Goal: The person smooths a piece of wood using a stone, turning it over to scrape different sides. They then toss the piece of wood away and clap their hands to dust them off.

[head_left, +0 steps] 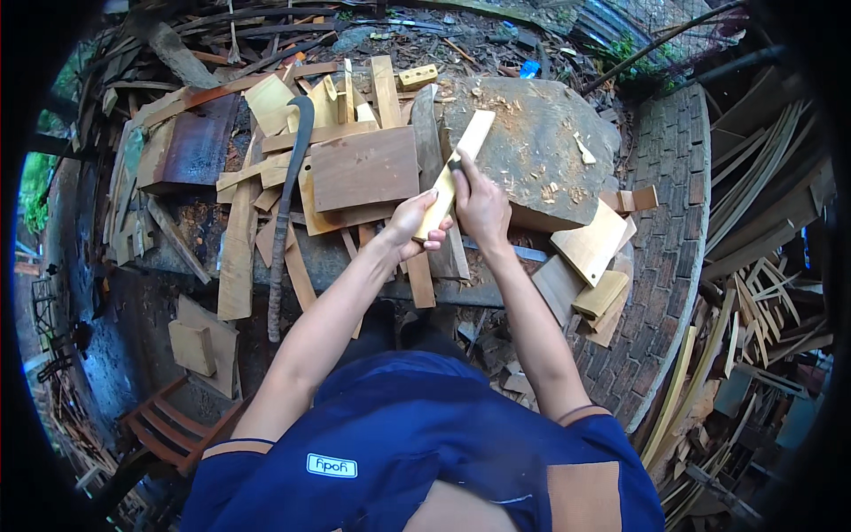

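Observation:
A narrow strip of pale wood [476, 133] slants up and away in front of me. My left hand [415, 217] is closed around its near end, fingers wrapped underneath. My right hand [483, 202] is closed against the strip's right side, around its middle. A small dark piece shows at the right fingertips on the wood; what it is, I cannot make out. Beyond the strip's far end lies a thick wooden block [567, 168] strewn with shavings. Left of my hands, a hooked billhook [300, 142] with a long wrapped handle lies across wood scraps.
A brown rectangular board [365, 168] rests on piled offcuts left of my hands. Pale boards [592, 244] lean at the right, before a curved brick ledge [651, 266]. Thin wood strips [753, 310] heap at far right. A slatted wooden chair [177, 426] stands at lower left.

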### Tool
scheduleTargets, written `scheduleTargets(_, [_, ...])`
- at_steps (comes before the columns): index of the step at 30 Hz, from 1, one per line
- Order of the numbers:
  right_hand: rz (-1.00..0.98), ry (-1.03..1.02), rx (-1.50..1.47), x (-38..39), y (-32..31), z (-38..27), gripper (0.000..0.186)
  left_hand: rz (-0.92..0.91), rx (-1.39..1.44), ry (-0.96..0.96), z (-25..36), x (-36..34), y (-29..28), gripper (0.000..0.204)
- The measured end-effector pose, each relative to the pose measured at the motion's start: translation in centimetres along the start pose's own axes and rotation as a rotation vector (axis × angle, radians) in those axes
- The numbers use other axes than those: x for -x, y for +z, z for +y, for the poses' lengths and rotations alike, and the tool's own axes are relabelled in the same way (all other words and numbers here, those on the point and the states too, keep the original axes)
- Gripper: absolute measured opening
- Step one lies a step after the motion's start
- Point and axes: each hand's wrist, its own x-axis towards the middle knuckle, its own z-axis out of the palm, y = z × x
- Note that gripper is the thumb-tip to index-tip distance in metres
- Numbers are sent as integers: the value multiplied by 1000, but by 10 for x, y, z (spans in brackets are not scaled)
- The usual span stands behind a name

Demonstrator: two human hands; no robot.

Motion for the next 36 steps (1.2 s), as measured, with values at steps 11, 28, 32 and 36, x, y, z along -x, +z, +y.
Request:
scheduleTargets(11, [-14,45,24,13,-13,-14,35,29,4,-13,-7,5,0,26])
scheduleTargets(28, [-34,42,25,-2,-24,-23,32,15,50,-63,11,10,2,29])
scheduleTargets(32, [48,-29,-20,-3,-28,-23,28,-33,171,-81,16,10,-1,28])
scheduleTargets(36, [63,-11,45,-23,-17,-15,28,20,95,-79,17,9,6,27])
